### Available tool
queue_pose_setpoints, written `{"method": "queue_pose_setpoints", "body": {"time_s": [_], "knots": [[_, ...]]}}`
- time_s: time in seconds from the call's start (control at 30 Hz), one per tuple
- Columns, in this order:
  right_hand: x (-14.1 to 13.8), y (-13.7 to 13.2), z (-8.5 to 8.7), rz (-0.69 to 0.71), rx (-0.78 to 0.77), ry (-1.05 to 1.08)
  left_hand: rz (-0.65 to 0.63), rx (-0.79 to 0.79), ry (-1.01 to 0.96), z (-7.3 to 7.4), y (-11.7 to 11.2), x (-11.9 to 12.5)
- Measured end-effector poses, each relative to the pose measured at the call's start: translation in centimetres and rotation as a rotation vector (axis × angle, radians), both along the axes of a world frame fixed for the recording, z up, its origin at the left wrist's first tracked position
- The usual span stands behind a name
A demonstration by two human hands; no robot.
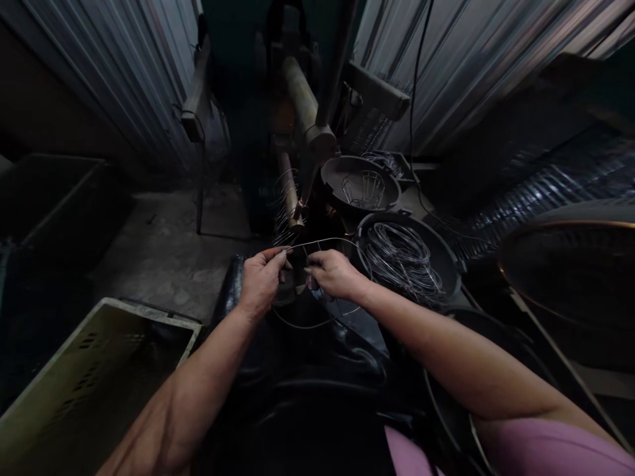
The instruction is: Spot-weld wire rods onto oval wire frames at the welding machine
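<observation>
My left hand (260,281) and my right hand (333,274) are close together in the middle of the view, both closed in a pinch on a thin wire ring frame (325,243). The ring curves round below and to the right of my hands. Just beyond my fingers stands a machine arm with a brass-coloured tip (296,220). A dark round basin (411,261) of wire rings sits right beside my right wrist.
A second dark basin (360,182) holding a wire basket sits behind the first. A pale slotted plastic crate (94,377) lies at the lower left. Stacked wire parts (546,192) fill the right side. Corrugated metal walls stand behind. A cable hangs at upper right.
</observation>
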State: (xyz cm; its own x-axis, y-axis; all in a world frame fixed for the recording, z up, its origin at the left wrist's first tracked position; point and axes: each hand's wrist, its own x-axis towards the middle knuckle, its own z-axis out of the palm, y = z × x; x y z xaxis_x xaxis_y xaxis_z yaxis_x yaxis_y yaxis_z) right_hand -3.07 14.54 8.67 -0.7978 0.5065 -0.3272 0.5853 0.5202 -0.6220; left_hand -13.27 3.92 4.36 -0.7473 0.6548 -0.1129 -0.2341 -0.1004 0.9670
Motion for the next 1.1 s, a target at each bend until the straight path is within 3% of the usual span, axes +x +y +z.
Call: {"method": "queue_pose_setpoints", "body": {"time_s": [0.13, 0.33, 0.6, 0.83, 1.1], "knots": [[0.3, 0.4, -0.1, 0.095, 0.072, 0.030, 0.003, -0.020, -0.010, -0.1, 0.3, 0.4], [0.5, 1.1, 0.1, 0.163, 0.060, 0.047, 0.004, -0.039, 0.007, 0.2, 0.7, 0.4], [0.2, 1.9, 0.3, 0.256, 0.105, 0.094, 0.001, -0.091, -0.048, -0.7, 1.3, -0.1], [0.1, 1.4, 0.0, 0.113, 0.317, -0.132, 0.000, -0.026, -0.153, -0.2, 1.6, 0.0], [-0.2, 1.0, 0.9, 0.089, 0.554, -0.183, 0.028, 0.053, -0.198, 0.7, 2.1, -1.1]]}}
